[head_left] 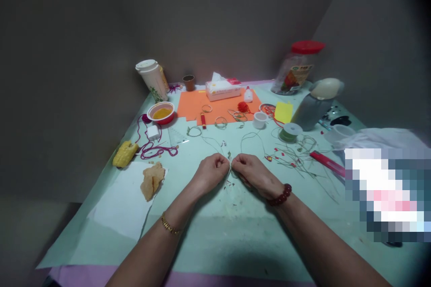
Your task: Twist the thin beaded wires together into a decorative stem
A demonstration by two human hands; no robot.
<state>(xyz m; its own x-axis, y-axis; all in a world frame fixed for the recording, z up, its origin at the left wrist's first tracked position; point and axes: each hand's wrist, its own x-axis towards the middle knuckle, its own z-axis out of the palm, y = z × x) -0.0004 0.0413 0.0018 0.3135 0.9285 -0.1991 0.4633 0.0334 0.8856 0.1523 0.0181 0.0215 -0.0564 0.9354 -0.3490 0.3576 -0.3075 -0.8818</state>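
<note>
My left hand (213,171) and my right hand (253,170) meet over the middle of the table, fingertips pinched close together. Between them runs a thin pale green cord (230,167), gripped by both hands. Loose cord ends trail up and away from the fingers on either side. Just beyond the fingertips shows a small green knotted part (229,154). Tiny dark scraps (229,184) lie on the tablecloth below the hands. A gold bracelet (169,224) circles my left wrist, and a dark red bead bracelet (282,195) my right.
Cut cords (296,161) and a thread spool (290,132) lie to the right, near a red cutter (327,163). Orange paper (188,103) bears a tissue box (223,90). On the left are a bowl (161,113), corn (125,154) and flat brown food (152,181).
</note>
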